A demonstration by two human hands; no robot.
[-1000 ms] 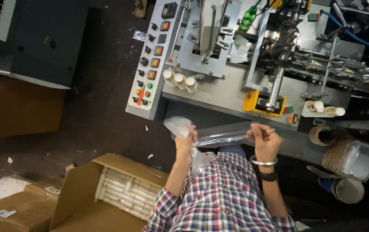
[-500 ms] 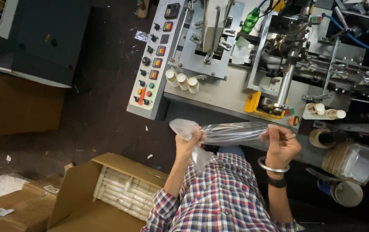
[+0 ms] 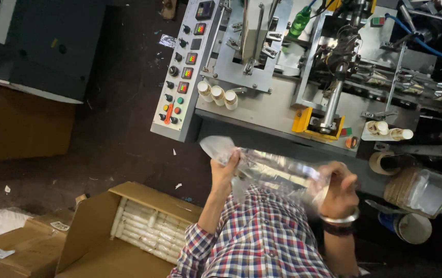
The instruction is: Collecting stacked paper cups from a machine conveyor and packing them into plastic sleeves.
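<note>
Both hands raised before the chest: left hand (image 3: 224, 167) clamps its fingers on one end of a clear plastic sleeve (image 3: 275, 172), right hand (image 3: 340, 193) grips the other end, though motion blur there hides the exact set of those fingers. The sleeve stretches level between the two hands, just in front of the grey machine (image 3: 277, 110) with its control panel (image 3: 182, 72). Below left, an open cardboard box (image 3: 97, 226) holds rows of pale stacked cups (image 3: 149, 229).

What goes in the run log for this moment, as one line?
left hand: gripping clear plastic sleeve | right hand: gripping its other end | sleeve: stretched between hands | below: open carton of stacked rolls
</note>
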